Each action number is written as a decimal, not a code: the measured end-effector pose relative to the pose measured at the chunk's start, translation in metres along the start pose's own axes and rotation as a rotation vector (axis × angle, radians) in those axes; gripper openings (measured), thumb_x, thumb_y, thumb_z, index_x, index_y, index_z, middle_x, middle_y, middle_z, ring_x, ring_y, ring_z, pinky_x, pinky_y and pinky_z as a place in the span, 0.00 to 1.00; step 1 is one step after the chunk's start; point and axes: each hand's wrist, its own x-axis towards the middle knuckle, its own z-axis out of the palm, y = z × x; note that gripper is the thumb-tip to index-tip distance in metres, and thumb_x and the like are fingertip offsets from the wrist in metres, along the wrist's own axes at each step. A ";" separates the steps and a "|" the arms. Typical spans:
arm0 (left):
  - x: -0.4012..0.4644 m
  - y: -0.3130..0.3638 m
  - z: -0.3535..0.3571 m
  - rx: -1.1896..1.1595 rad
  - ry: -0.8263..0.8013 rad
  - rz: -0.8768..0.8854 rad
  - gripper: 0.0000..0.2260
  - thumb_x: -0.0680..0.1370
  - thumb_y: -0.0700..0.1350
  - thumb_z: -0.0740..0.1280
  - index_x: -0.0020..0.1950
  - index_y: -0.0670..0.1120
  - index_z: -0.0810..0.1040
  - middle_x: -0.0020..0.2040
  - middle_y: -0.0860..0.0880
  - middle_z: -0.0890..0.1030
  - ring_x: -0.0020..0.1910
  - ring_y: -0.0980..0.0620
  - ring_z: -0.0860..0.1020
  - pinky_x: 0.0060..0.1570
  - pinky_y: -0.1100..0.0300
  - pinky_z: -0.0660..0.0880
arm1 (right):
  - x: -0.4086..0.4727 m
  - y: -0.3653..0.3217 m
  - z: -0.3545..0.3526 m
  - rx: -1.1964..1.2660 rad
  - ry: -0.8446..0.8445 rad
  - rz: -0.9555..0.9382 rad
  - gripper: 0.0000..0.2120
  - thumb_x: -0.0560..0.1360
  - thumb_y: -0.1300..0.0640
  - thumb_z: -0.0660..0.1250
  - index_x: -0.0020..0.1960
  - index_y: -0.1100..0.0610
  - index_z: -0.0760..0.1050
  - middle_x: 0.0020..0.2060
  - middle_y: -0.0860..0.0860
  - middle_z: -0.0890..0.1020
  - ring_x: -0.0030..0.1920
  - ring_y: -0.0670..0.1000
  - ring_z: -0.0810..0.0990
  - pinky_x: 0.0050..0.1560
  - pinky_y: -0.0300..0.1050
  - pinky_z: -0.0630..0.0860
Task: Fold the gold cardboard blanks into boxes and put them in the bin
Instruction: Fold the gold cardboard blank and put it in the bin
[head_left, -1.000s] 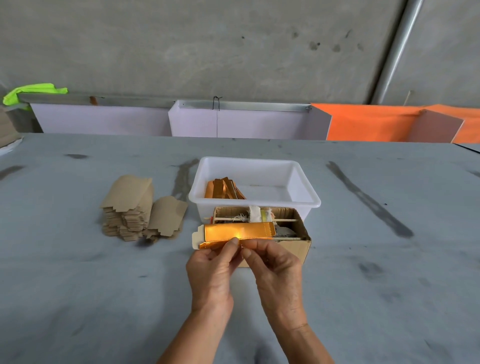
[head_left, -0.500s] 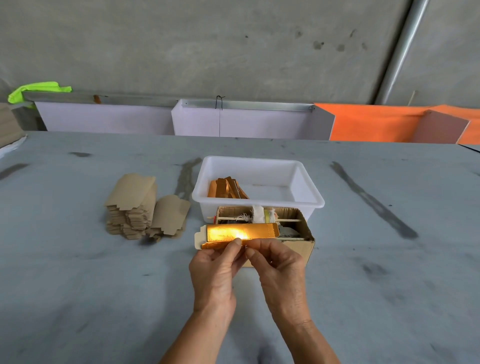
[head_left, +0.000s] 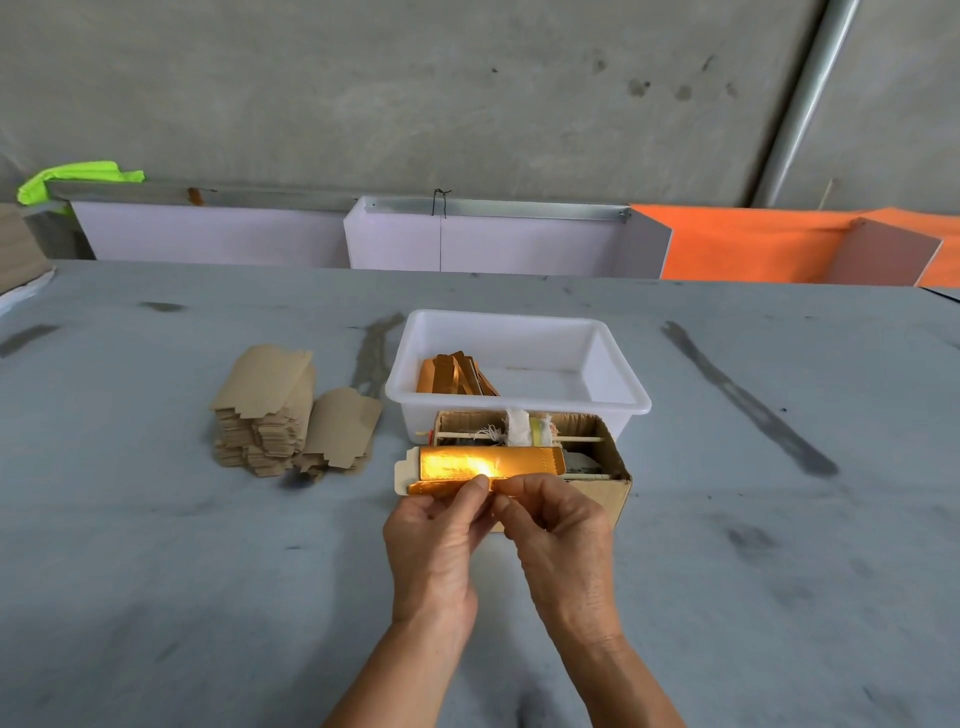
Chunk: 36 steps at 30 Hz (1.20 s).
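Holding a shiny gold cardboard blank, long and narrow (head_left: 488, 464), just above the grey tabletop (head_left: 156, 571) near the middle of the view. Long axis running from 9 o'clock to 3 o'clock, with a pale unprinted end flap sticking out at the 9 o'clock end. Both hands meeting at the near long edge, around its midpoint: left hand (head_left: 434, 540) pinching with thumb and fingers from the 7 o'clock side, right hand (head_left: 558, 535) pinching from the 5 o'clock side, thumb tips almost touching. Blank lying at 12 o'clock from both grips, equally near to each. Wrists low, forearms coming up from 6 o'clock, knuckles upward.

Directly behind the blank, toward 12 o'clock, a small open brown corrugated box (head_left: 608, 467) of odds and ends, then a white rectangular plastic bin (head_left: 519, 322) with a few gold folded boxes (head_left: 452, 374) in its left part. Toward 10 o'clock, a stack of flat brown-backed blanks (head_left: 265, 405).

Likely step: creasing or opening the long edge; bin drop not yet done.
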 end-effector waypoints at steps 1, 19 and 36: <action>0.000 0.000 0.000 0.005 -0.003 0.000 0.05 0.73 0.32 0.69 0.47 0.39 0.81 0.44 0.40 0.84 0.44 0.43 0.83 0.38 0.57 0.80 | 0.000 0.000 0.000 -0.011 -0.002 0.003 0.10 0.72 0.68 0.70 0.38 0.54 0.81 0.30 0.48 0.83 0.30 0.41 0.78 0.34 0.35 0.75; 0.001 -0.005 -0.001 0.073 0.041 0.000 0.04 0.73 0.31 0.67 0.44 0.38 0.80 0.39 0.40 0.83 0.40 0.43 0.82 0.43 0.53 0.80 | 0.002 0.002 0.002 -0.282 -0.009 0.010 0.10 0.71 0.63 0.73 0.47 0.50 0.82 0.29 0.48 0.82 0.30 0.43 0.79 0.35 0.40 0.78; -0.001 -0.008 -0.001 0.094 0.058 -0.065 0.04 0.73 0.31 0.68 0.46 0.38 0.80 0.40 0.40 0.83 0.39 0.45 0.83 0.39 0.57 0.79 | 0.002 -0.004 -0.001 -0.505 -0.043 -0.053 0.11 0.71 0.61 0.71 0.47 0.47 0.81 0.24 0.43 0.76 0.25 0.42 0.72 0.29 0.36 0.72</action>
